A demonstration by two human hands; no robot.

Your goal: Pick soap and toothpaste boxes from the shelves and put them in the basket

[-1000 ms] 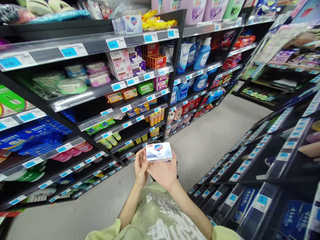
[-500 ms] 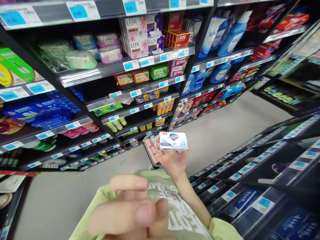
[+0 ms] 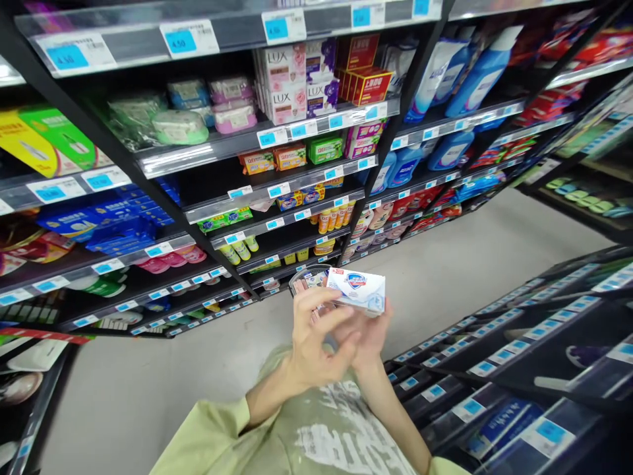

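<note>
A white box of soap (image 3: 357, 289) with a blue-and-red shield logo rests in my right hand (image 3: 373, 340), its printed face up. The right fingers are mostly hidden beneath and behind the box. My left hand (image 3: 316, 340) is at the box's left end, fingers bent and spread apart, thumb pointing right. Its fingertips overlap the box's lower left edge; whether they press on it I cannot tell. Behind both hands, partly covered, stands a dark shopping basket (image 3: 293, 285) with pinkish packs inside.
Ahead rises a tall shelf unit (image 3: 208, 158) with price labels. It carries LUX soap boxes (image 3: 289, 102), red boxes (image 3: 370, 86) and blue bottles (image 3: 482, 72). Another low rack (image 3: 494, 359) runs along the right. Grey floor (image 3: 198, 369) lies between them.
My left hand has moved from close before the camera, where it was blurred, forward to the soap box. The right hand still holds the box; the view has shifted slightly.
</note>
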